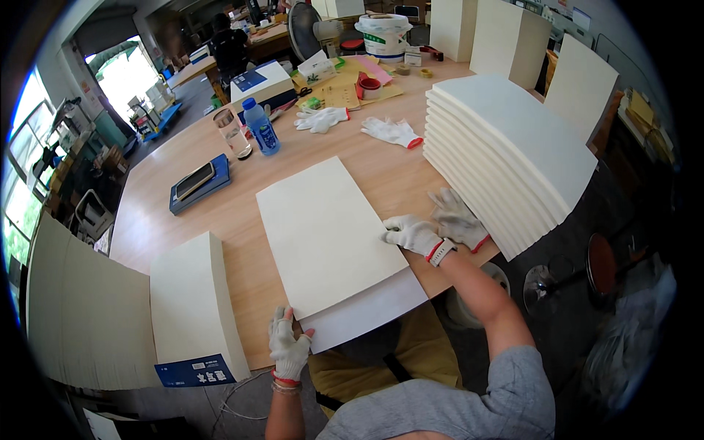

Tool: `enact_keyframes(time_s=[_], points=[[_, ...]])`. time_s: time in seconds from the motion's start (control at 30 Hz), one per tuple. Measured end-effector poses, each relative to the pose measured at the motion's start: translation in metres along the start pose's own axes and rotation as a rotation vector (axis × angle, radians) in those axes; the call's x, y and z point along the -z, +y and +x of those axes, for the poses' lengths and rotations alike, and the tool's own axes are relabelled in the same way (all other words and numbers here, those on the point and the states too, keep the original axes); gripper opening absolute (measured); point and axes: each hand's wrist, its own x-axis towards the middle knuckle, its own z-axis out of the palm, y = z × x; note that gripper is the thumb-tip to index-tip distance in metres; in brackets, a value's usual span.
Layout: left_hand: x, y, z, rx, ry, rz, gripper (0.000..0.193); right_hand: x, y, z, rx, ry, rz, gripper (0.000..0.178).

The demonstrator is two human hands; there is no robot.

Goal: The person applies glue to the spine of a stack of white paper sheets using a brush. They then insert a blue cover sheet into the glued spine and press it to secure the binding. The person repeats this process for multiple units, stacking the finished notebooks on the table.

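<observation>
A cream paper sheet (330, 235) lies on the table before me, over a white sheet (367, 308) that shows along its near edge. Both my hands wear white knit gloves with red cuffs. My left hand (288, 345) touches the near left corner of the sheets, its thumb spread away from the fingers. Closed on the right edge of the cream sheet is my right hand (413, 235), its fingers curled over the paper. Just right of that hand rests a loose, soiled glove (458, 218).
A tall stack of cream pads (506, 147) stands at right, another stack (192, 308) at left. Beyond the sheets are a blue bottle (261, 128), a clear bottle (232, 134), a phone (196, 180) on a blue box, two white gloves (392, 132), tape (369, 88) and a bucket (383, 37).
</observation>
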Motion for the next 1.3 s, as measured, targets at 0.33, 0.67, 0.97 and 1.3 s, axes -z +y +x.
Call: enact_keyframes(time_s=[0.33, 0.67, 0.97, 1.3], points=[[0.003, -0.002, 0.002, -0.115, -0.005, 0.076, 0.065, -0.005, 0.007, 0.004, 0.048, 0.063, -0.094, 0.031], [0.024, 0.047, 0.015, -0.445, -0.049, 0.226, 0.085, -0.003, -0.038, -0.046, 0.409, 0.08, -0.213, 0.033], [0.029, 0.087, 0.024, -0.607, -0.385, 0.492, 0.115, 0.006, -0.038, -0.055, 0.365, -0.136, -0.066, 0.038], [0.032, 0.094, 0.028, -0.534, -0.495, 0.516, 0.099, 0.013, -0.039, -0.053, 0.229, -0.202, 0.007, 0.042]])
